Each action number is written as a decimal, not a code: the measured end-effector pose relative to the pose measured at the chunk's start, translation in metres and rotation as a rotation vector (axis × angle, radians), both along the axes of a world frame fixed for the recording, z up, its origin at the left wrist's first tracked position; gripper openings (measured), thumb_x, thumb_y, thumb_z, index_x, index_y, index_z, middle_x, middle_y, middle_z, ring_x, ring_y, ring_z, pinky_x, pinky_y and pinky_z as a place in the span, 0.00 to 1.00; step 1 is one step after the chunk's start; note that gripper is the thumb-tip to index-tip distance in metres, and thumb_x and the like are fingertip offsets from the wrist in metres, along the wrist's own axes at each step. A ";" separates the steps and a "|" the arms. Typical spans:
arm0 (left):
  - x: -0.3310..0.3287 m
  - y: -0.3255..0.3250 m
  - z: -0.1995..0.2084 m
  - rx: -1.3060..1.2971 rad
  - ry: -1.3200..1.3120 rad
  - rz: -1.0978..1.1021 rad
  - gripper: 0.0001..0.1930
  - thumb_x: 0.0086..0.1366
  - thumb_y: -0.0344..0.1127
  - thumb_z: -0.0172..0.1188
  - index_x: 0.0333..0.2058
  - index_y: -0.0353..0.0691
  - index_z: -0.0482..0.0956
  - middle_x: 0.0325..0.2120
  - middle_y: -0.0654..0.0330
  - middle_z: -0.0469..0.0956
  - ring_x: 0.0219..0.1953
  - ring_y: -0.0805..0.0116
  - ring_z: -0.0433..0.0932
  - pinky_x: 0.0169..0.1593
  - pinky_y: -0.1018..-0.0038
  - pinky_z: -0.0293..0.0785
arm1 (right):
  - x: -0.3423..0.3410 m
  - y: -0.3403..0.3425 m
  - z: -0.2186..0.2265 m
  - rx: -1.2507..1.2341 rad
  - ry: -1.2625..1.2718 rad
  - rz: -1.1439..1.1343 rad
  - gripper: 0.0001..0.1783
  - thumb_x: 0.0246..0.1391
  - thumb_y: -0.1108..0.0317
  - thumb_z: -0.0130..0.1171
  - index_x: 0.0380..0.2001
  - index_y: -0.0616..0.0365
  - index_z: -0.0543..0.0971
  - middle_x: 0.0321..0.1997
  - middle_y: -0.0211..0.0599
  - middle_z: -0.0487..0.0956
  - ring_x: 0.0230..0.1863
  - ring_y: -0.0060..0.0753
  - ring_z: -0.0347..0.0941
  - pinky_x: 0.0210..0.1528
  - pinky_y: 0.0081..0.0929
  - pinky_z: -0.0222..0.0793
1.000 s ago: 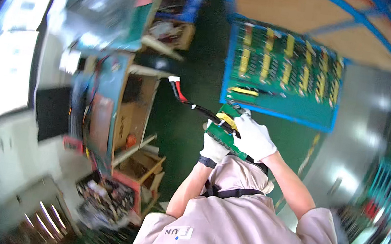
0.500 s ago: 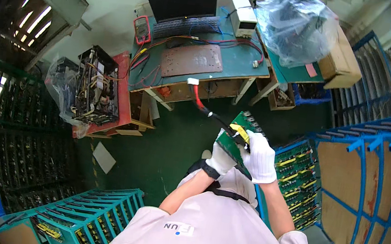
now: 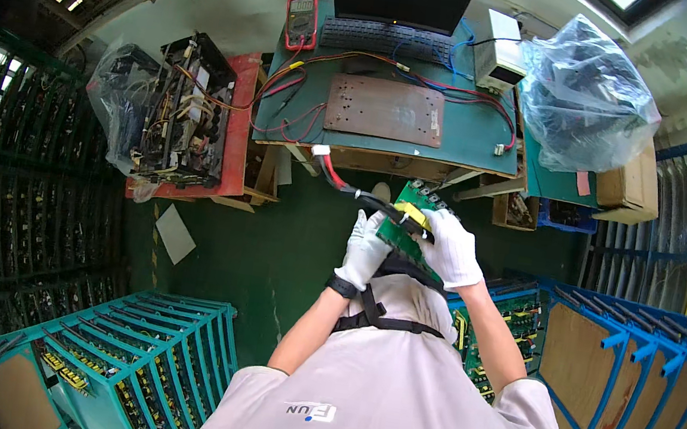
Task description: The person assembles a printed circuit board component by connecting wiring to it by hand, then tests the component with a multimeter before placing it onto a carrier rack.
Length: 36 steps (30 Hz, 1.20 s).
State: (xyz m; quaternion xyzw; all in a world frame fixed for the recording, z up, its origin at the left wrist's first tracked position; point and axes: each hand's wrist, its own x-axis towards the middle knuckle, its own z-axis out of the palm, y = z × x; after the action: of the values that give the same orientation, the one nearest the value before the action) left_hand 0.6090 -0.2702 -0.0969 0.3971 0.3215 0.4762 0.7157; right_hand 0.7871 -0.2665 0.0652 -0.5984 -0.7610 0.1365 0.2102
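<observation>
Holding a green circuit board (image 3: 397, 239) just off the view's centre, toward 3 o'clock, with the right grip (image 3: 453, 253) closed on its 4 o'clock side. Having the left grip (image 3: 363, 252) loosely opened at the board's 8 o'clock edge, fingers extended; cannot tell whether bearing any weight there. Wearing white gloves on both. Letting a black cable (image 3: 375, 205) run across the board beside a yellow component (image 3: 414, 215), out to a white connector (image 3: 320, 150) at 10 o'clock. Facing a bench (image 3: 469, 132) at 12 o'clock, with a brown plate (image 3: 385, 111) on it, a red multimeter (image 3: 302, 22) at 11 o'clock and a white box (image 3: 501, 57) at 1 o'clock. Standing near a teal rack (image 3: 134, 365) between 7 and 8 o'clock
</observation>
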 end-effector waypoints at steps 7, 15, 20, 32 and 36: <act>0.004 0.115 0.019 -0.358 -0.228 -0.049 0.38 0.74 0.69 0.34 0.73 0.51 0.55 0.67 0.59 0.65 0.67 0.61 0.65 0.71 0.57 0.57 | -0.009 0.115 -0.046 -0.431 0.454 -0.408 0.23 0.50 0.56 0.70 0.44 0.58 0.77 0.40 0.48 0.82 0.41 0.50 0.80 0.44 0.38 0.75; -0.016 0.267 0.096 -0.615 -0.775 -0.330 0.35 0.73 0.62 0.48 0.70 0.48 0.61 0.65 0.48 0.68 0.63 0.50 0.73 0.64 0.48 0.71 | 0.001 0.228 0.055 -0.766 0.097 -0.020 0.31 0.55 0.63 0.68 0.60 0.60 0.72 0.55 0.46 0.79 0.55 0.44 0.76 0.59 0.34 0.72; -0.020 0.314 0.125 -0.835 -0.827 -0.405 0.30 0.75 0.59 0.47 0.64 0.44 0.70 0.60 0.52 0.75 0.54 0.56 0.80 0.59 0.57 0.77 | 0.015 0.273 0.081 0.278 -0.275 0.618 0.28 0.49 0.66 0.62 0.56 0.57 0.74 0.53 0.41 0.78 0.57 0.44 0.75 0.64 0.45 0.69; -0.077 0.368 0.043 -0.394 0.122 -0.442 0.33 0.75 0.61 0.45 0.63 0.39 0.72 0.56 0.54 0.79 0.57 0.59 0.77 0.64 0.63 0.70 | 0.009 0.332 -0.010 -0.048 -0.239 0.675 0.13 0.49 0.66 0.63 0.39 0.53 0.76 0.35 0.34 0.76 0.38 0.38 0.77 0.38 0.37 0.73; -0.141 0.388 0.007 0.485 1.367 -0.358 0.31 0.68 0.51 0.59 0.65 0.44 0.68 0.62 0.53 0.72 0.62 0.56 0.72 0.64 0.60 0.68 | 0.013 0.342 -0.067 -0.225 -0.243 0.391 0.17 0.46 0.64 0.68 0.38 0.55 0.75 0.35 0.40 0.76 0.38 0.46 0.78 0.37 0.43 0.74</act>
State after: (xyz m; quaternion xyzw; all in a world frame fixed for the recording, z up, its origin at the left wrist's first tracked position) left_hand 0.4679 0.1177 -0.0895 0.7977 0.5110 0.0572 0.3152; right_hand 0.7998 0.0756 -0.0018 -0.4715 -0.8620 0.1854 0.0189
